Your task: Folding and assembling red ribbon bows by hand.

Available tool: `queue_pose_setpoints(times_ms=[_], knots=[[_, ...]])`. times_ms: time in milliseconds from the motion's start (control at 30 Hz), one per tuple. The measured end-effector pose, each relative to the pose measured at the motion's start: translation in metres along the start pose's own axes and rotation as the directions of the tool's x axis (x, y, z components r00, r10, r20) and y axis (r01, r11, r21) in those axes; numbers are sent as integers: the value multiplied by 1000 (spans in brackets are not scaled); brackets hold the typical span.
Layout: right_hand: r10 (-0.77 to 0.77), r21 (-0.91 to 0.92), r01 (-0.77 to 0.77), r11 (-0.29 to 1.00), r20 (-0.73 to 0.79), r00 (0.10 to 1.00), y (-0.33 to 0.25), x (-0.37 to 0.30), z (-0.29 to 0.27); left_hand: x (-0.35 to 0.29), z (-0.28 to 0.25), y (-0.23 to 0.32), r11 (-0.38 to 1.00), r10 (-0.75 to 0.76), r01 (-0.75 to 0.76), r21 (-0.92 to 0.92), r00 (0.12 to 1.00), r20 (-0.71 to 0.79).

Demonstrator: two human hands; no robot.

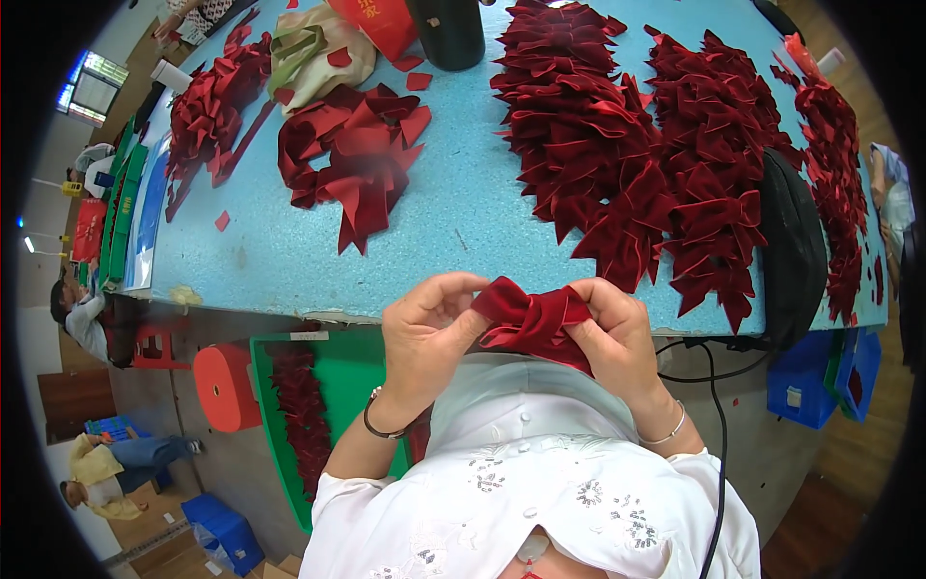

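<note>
Between both hands, just off the table's front edge, I hold a dark red velvet bow [532,320]. My left hand [429,333] pinches its left loop between thumb and fingers. The right loop is gripped the same way by my right hand [614,338]. Beyond them on the blue table [453,232] lie long overlapping rows of finished-looking red bows [579,125], with a second row of bows [709,164] beside it. Loose red velvet strips [362,159] lie to the left of these rows.
A black bag [793,241] hangs at the table's right front edge near a black cable [719,434]. A dark cylinder [449,34] and a pale cloth [323,58] are at the back. Below left are a green bin [376,362] holding bows and a red stool [227,386].
</note>
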State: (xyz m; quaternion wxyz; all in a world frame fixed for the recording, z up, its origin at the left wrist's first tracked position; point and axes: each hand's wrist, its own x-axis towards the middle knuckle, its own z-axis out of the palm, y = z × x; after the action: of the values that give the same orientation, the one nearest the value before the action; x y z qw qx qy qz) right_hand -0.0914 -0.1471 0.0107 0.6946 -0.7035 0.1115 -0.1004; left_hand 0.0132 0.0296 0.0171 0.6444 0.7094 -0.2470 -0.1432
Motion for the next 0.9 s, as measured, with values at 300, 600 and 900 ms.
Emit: queue_pose_setpoints(times_ms=[300, 600, 900], knots=[[195, 399, -220, 890, 104, 975, -2, 0, 4, -5, 1, -7, 978, 186, -189, 84, 982, 37], [115, 243, -134, 961, 89, 989, -4, -1, 9, 0, -8, 7, 778, -211, 375, -503, 911, 353], [48, -233, -15, 972, 137, 989, -20, -6, 4, 0, -18, 23, 747, -222, 294, -596, 956, 193]])
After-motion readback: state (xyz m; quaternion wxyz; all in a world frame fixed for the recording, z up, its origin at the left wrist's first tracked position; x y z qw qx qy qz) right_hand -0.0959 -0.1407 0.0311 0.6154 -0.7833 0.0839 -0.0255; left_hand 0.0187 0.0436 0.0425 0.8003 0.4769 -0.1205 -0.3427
